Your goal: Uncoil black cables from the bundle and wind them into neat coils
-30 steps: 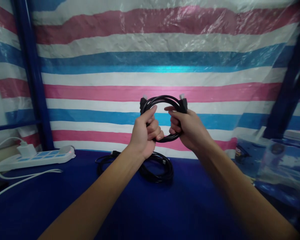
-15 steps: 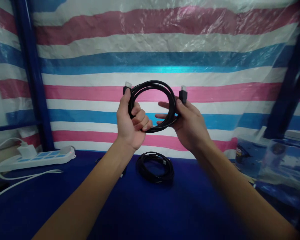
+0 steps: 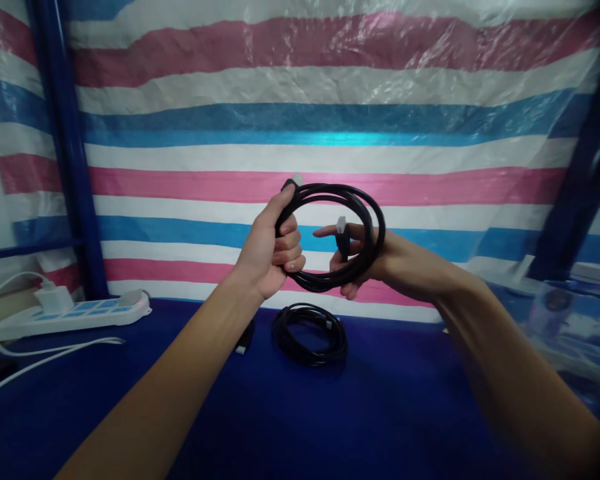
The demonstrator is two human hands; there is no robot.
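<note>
I hold a coiled black cable [image 3: 365, 207] up in front of the striped tarp. My left hand [image 3: 270, 250] is closed round the coil's left side, with one plug sticking up past my thumb. My right hand [image 3: 367, 257] reaches through the loop from the right and pinches the other plug [image 3: 342, 235] inside the ring. A second coiled black cable [image 3: 310, 333] lies on the blue table below my hands.
A white power strip [image 3: 65, 313] with a charger and white cord lies at the left on the blue table [image 3: 330, 413]. Clear plastic packages [image 3: 560, 320] sit at the right. Blue frame posts [image 3: 60, 147] stand on both sides.
My right hand moved from the coil's outer right side to inside the loop, carrying the plug with it. The coil shifted slightly right and down; my left hand kept its grip.
</note>
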